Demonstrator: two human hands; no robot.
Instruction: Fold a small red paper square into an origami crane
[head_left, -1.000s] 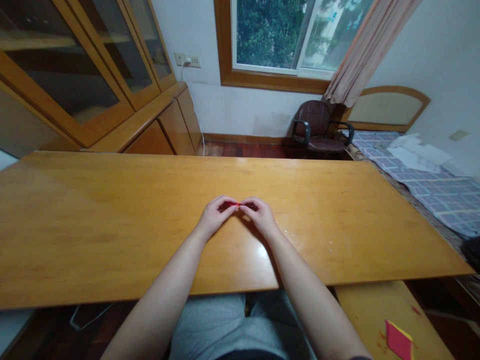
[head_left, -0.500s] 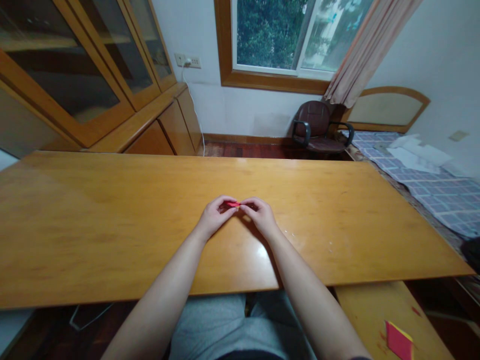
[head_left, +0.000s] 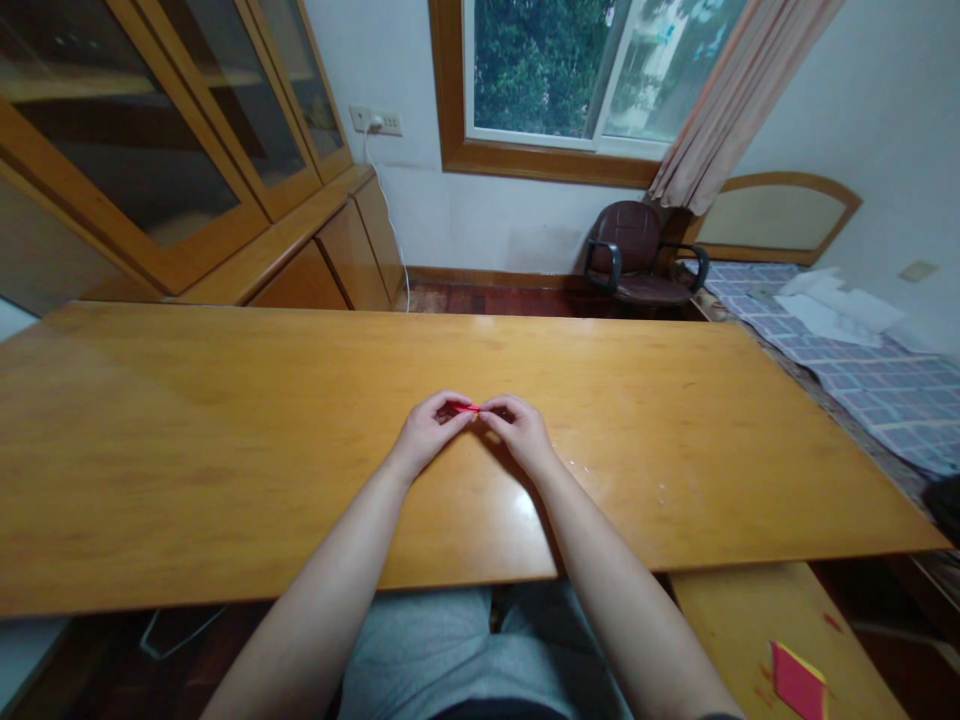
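A small, thin red piece of what looks like folded paper (head_left: 466, 408) is held just above the middle of the wooden table (head_left: 225, 440). My left hand (head_left: 435, 428) pinches it from the left between thumb and fingers. From the right, my right hand (head_left: 517, 428) closes thumb and forefinger on its other end. The fingertips of both hands nearly meet and cover most of the piece, so its full shape is hidden.
A red and yellow stack of paper (head_left: 798, 682) lies on a lower wooden surface (head_left: 735, 610) at the bottom right. Tiny pale specks (head_left: 579, 465) dot the table right of my hands. Beyond stand a brown armchair (head_left: 637, 250), a bed (head_left: 862, 370) and a glass-door cabinet (head_left: 262, 220).
The red piece looks slightly thinner between my fingers than before. Both hands stay in the same place.
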